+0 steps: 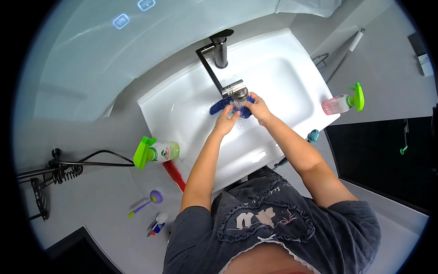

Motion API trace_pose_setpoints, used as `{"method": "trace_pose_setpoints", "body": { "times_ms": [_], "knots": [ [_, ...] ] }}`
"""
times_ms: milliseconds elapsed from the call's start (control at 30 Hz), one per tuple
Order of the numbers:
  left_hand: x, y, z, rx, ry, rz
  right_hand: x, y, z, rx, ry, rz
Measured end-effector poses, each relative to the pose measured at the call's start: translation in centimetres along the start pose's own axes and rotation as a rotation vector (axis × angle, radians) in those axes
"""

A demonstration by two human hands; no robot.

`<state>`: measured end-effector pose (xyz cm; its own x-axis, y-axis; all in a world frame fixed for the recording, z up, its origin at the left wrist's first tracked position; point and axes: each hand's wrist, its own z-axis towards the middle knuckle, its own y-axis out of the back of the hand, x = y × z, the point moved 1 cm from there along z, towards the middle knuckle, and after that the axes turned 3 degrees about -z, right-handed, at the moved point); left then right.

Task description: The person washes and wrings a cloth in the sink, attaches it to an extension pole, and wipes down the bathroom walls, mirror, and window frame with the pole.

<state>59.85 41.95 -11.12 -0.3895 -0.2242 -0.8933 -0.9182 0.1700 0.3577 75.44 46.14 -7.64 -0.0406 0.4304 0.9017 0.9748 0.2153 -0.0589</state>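
Note:
Under the running faucet (239, 94), a dark blue, wet item (220, 106) is spread across the sink (182, 118); its exact kind I cannot make out, though it looks soft like a cloth. My left hand (225, 121) grips its near edge, thumb and fingers bent round it. On its right side, my right hand (258, 109) holds it with curled fingers. Water falls onto it between both hands, and the spout hides part of it.
Spray bottles with green triggers stand on the left (164, 151) and right (337, 105) sink edges. A red object (174, 175) lies by the left edge. Below are a purple-handled plunger (156, 197) and a teal-headed tool (313, 135). A mirror cabinet (105, 55) overhangs the back.

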Motion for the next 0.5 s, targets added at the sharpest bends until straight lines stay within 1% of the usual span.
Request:
{"method": "trace_pose_setpoints", "body": {
  "times_ms": [33, 67, 133, 167, 200, 267, 300, 333, 400, 433, 467, 500],
  "knots": [
    [-0.2, 0.7, 0.0, -0.019, -0.054, 0.087, 0.5, 0.3, -0.2, 0.029, -0.012, 0.001],
    [-0.3, 1.2, -0.1, -0.022, -0.054, 0.087, 1.2, 0.6, -0.5, 0.032, -0.011, -0.001],
    [-1.2, 2.2, -0.4, -0.127, -0.058, -0.107, 2.3, 1.4, -1.1, 0.088, 0.089, -0.032],
    [-0.8, 2.5, 0.0, -0.219, -0.118, -0.134, 2.0, 2.1, -0.9, 0.062, 0.147, -0.170],
    [-1.0, 2.9, 0.3, -0.221, -0.118, -0.134, 2.7, 2.3, -1.4, 0.064, 0.147, -0.171],
    [-2.0, 3.9, 0.4, -0.351, -0.206, -0.123, 4.4, 2.6, -2.8, -0.102, 0.073, -0.770],
    [-4.5, 4.7, -0.7, -0.355, -0.179, 0.003, 4.0, 2.5, -2.8, -0.108, 0.094, -0.850],
    [-4.6, 4.8, -0.8, -0.355, -0.179, 0.004, 4.7, 2.0, -3.3, -0.083, 0.068, -0.951],
    [-5.1, 5.3, -0.7, -0.361, -0.250, 0.121, 4.4, 1.8, -2.9, -0.025, 0.006, -1.035],
    [-4.8, 5.2, -0.7, -0.399, -0.212, 0.078, 3.1, 2.1, -2.3, -0.027, 0.010, -1.032],
    [-4.4, 5.1, -0.7, -0.399, -0.214, 0.082, 1.3, 2.3, -1.4, 0.006, 0.070, -0.695],
    [-3.5, 4.7, -0.5, -0.417, -0.219, 0.017, 0.3, 2.5, -0.9, 0.039, 0.126, -0.358]
  ]
}}
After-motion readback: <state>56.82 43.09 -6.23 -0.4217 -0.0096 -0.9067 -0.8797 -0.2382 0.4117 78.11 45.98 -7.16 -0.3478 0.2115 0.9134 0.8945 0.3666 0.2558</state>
